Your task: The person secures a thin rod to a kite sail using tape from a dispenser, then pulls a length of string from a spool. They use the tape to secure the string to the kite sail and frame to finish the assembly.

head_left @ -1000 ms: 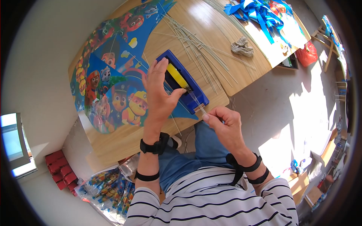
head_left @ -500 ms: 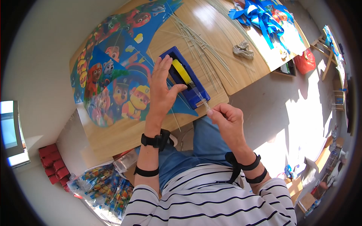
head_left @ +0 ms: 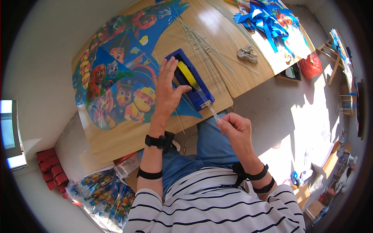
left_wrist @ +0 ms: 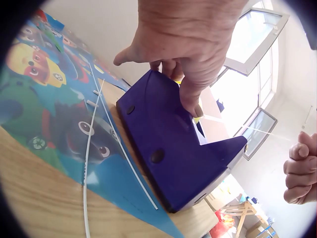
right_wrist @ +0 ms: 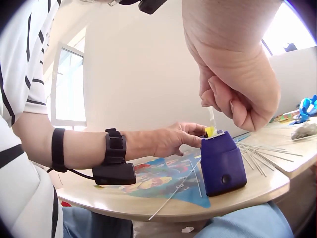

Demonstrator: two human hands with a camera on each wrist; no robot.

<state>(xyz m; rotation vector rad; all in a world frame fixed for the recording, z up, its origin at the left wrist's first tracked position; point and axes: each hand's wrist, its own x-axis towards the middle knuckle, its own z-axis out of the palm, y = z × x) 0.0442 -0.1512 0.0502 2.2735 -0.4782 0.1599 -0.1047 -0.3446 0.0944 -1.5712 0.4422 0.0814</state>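
Observation:
A blue tape dispenser [head_left: 204, 97] with a yellow-cored roll [head_left: 186, 72] stands near the table's front edge. My left hand [head_left: 166, 93] holds it by the rear part, fingers over the back end and thumb beside the roll. In the left wrist view, the thumb [left_wrist: 192, 99] reaches down inside the dispenser wall. My right hand [head_left: 237, 130] pinches the free end of a clear tape strip [head_left: 211, 109], which runs taut from the dispenser's cutting edge. The right wrist view shows the curled right fingers [right_wrist: 223, 99] above the dispenser's front.
Printed cartoon kite sheets [head_left: 128, 89] cover the left of the table. Thin white rods [head_left: 208, 50] lie right of the dispenser, near a crumpled cloth [head_left: 247, 53]. Blue ribbons [head_left: 268, 23] lie on the far right. Packaged bags [head_left: 103, 190] sit below the table at left.
The right hand has moved slightly away from the dispenser, and the strip of tape between them is longer. The left hand stays on the dispenser.

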